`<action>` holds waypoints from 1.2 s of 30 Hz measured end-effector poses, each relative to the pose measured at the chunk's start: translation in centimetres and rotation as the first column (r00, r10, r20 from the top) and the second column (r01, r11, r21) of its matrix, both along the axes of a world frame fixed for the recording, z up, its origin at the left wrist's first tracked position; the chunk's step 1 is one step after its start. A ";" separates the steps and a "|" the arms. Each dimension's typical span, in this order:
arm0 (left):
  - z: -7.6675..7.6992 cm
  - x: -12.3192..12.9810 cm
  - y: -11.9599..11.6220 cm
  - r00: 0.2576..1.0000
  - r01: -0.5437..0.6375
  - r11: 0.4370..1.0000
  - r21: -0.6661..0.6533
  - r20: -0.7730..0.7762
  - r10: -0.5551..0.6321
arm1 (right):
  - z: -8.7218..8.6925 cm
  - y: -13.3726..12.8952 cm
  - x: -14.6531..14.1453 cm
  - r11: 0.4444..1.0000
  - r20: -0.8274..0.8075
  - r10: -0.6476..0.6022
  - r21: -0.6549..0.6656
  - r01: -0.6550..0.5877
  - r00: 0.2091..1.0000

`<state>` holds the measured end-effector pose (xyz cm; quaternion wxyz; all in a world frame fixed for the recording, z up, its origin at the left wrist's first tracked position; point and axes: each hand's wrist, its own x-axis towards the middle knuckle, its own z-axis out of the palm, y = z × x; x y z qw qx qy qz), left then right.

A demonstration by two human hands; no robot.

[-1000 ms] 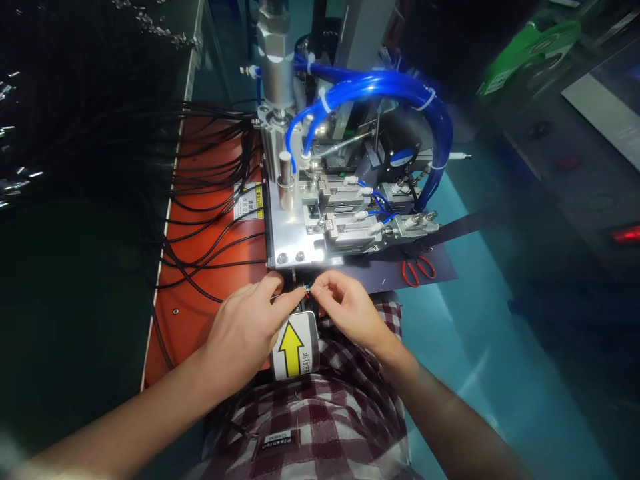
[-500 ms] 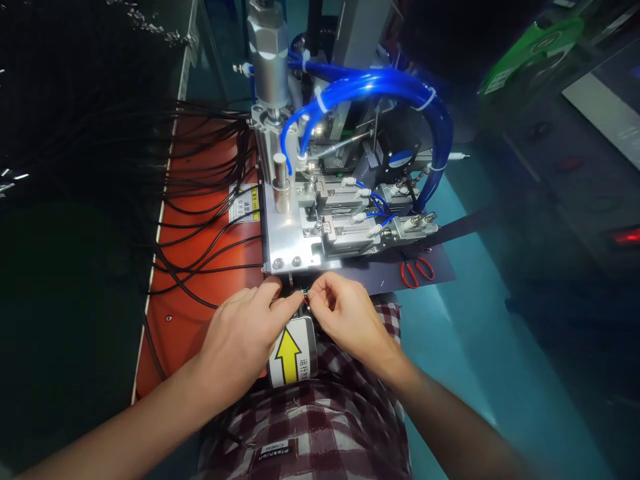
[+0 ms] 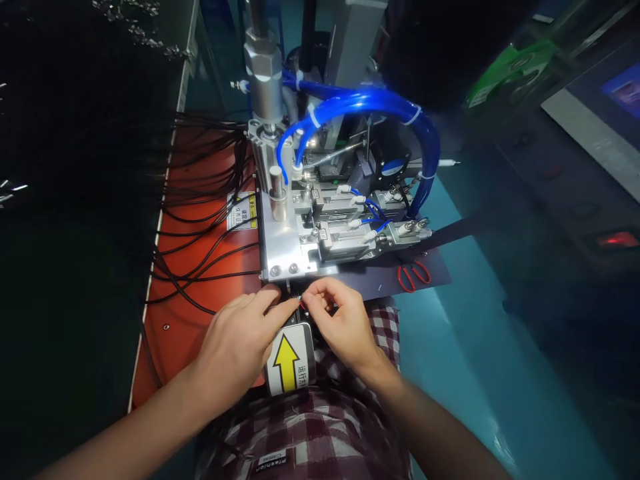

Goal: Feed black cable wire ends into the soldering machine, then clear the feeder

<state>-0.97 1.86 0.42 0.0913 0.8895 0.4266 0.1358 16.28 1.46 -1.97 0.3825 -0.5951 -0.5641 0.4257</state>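
Observation:
Just in front of the machine's metal plate [image 3: 280, 250], both hands meet over a small dark fixture. My right hand [image 3: 345, 327] is closed, thumb and index finger pinched at thin coloured wires [image 3: 303, 305], of which a bit of red shows. My left hand [image 3: 240, 337] rests from the left, its thumb tip against the same spot and its fingers curled over the fixture's edge. What lies under its fingertips is too small and covered to make out. Below the hands sits a white label with a yellow arrow [image 3: 287, 363].
Thick blue air hoses [image 3: 370, 100] arch over the metal cylinders [image 3: 345, 243]. Black cables [image 3: 205, 233] cross the orange table [image 3: 185, 347] on the left. Red-handled scissors [image 3: 414, 276] lie on the dark plate at right. A checked apron or garment [image 3: 320, 433] covers my lap.
The view has shifted slightly, so the machine sits a little lower and further left. My right fingers have moved closer to the left thumb, and less of the coloured wires shows.

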 end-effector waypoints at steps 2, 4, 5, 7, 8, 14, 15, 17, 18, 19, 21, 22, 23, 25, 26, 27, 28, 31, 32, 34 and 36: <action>0.0 0.0 0.0 1.000 0.003 1.000 0.004 0.001 -0.003 | -0.1 -0.1 -0.2 0.998 0.045 -0.007 0.067 0.004 0.999; 0.0 0.1 0.0 1.000 0.006 1.000 0.007 0.011 -0.006 | -0.4 -0.1 -0.2 1.000 -0.001 -0.007 0.018 0.007 1.000; 0.1 0.1 0.1 1.000 0.007 1.000 0.007 0.016 -0.008 | -0.6 -0.1 -0.1 0.999 -0.064 -0.016 -0.044 0.013 0.998; 0.2 0.1 0.1 1.000 0.008 1.000 0.008 0.021 -0.008 | -1.2 0.1 0.0 0.980 -0.223 -0.055 -0.198 0.010 0.973; 0.2 0.1 0.1 1.000 0.007 1.000 0.007 0.020 -0.007 | -1.5 0.3 0.0 0.963 -0.293 -0.080 -0.270 -0.002 0.953; 0.1 0.0 -0.1 1.000 0.005 1.000 0.025 0.006 -0.005 | -2.2 -0.3 0.3 0.915 -0.384 -0.173 -0.404 0.004 0.907; 0.1 0.0 -0.1 1.000 0.006 1.000 0.027 0.006 -0.006 | -2.1 -0.7 0.3 0.920 -0.374 -0.179 -0.392 0.020 0.910; 0.1 0.0 -0.1 1.000 0.001 1.000 0.012 0.005 -0.001 | -1.6 -1.4 0.0 0.937 -0.343 -0.161 -0.349 0.034 0.926; 0.1 0.0 0.0 1.000 -0.006 1.000 -0.001 0.003 0.006 | -1.3 -1.6 -0.2 0.948 -0.308 -0.143 -0.315 0.041 0.941; 0.2 0.1 0.0 1.000 -0.013 1.000 -0.015 0.003 0.013 | -0.9 -1.8 -0.4 0.961 -0.254 -0.123 -0.273 0.051 0.959; 0.2 0.1 -0.1 1.000 -0.024 0.999 -0.038 0.005 0.024 | -0.2 -1.9 -0.7 0.985 -0.087 -0.090 -0.156 0.076 0.992; 0.2 0.1 -0.1 1.000 -0.025 0.999 -0.046 0.008 0.025 | 0.1 -1.8 -0.7 0.993 0.004 -0.078 -0.094 0.078 0.997; 0.3 0.1 -0.1 1.000 -0.026 0.998 -0.054 0.008 0.026 | 0.3 -1.6 -0.7 0.997 0.083 -0.067 -0.039 0.070 0.994; 0.3 0.2 -0.1 0.999 -0.034 0.997 -0.064 0.007 0.035 | 0.5 -1.3 -0.6 0.999 0.162 -0.052 0.021 0.049 0.985; 0.3 0.2 -0.1 0.999 -0.036 0.997 -0.069 0.008 0.037 | 0.5 -1.1 -0.5 0.999 0.149 -0.052 0.020 0.050 0.987; 0.4 0.2 -0.1 0.999 -0.037 0.997 -0.073 0.009 0.038 | 0.3 -0.9 -0.5 0.998 0.096 -0.053 -0.015 0.054 0.994; 0.4 0.3 -0.1 0.999 -0.035 0.996 -0.078 0.009 0.036 | 0.0 -0.8 -0.4 0.995 0.006 -0.054 -0.081 0.054 0.999; 0.6 0.3 0.0 0.999 -0.040 0.995 -0.090 0.001 0.040 | -1.0 -0.5 -0.1 0.950 -0.314 -0.088 -0.311 -0.015 0.945; 0.6 0.3 0.0 0.999 -0.048 0.994 -0.096 -0.001 0.048 | -1.3 -0.5 0.0 0.934 -0.384 -0.103 -0.355 -0.044 0.918; 0.6 0.2 0.0 0.998 -0.053 0.991 -0.122 0.015 0.055 | -1.8 -0.5 0.2 0.924 -0.442 -0.135 -0.378 -0.048 0.887; 0.7 0.2 0.0 0.997 -0.052 0.985 -0.166 0.050 0.061 | -2.0 -0.5 0.3 0.930 -0.452 -0.151 -0.366 -0.028 0.879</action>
